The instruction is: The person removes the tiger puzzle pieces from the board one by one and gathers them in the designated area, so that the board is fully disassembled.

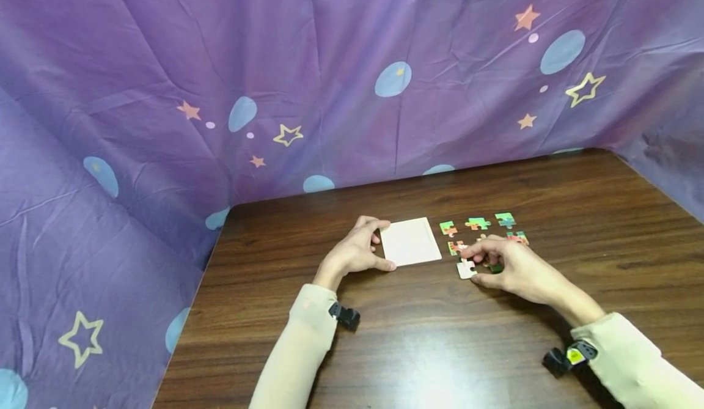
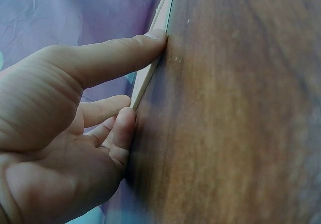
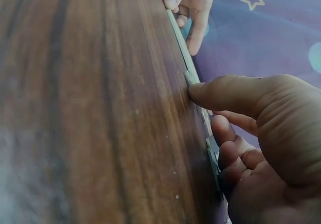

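Observation:
My left hand [image 1: 357, 250] grips the left side of a white square puzzle tray [image 1: 410, 242], thumb at its near corner and index finger at its far one. In the left wrist view the thumb [image 2: 125, 50] lies against the tray's thin edge. My right hand [image 1: 508, 266] pinches a jigsaw piece [image 1: 466, 269] that shows a plain white face, thumb at its near edge and fingers at its far one. In the right wrist view the thumb [image 3: 225, 93] presses that piece's edge, low over the table. The fingers partly cover a dark green piece [image 1: 496, 268].
Several colourful jigsaw pieces lie right of the tray: a green and orange one [image 1: 448, 228], a wider one [image 1: 478, 223], a green and blue one [image 1: 505, 219] and a red one [image 1: 517, 238]. The brown wooden table [image 1: 264, 335] meets a purple star-patterned curtain [image 1: 352, 121] behind.

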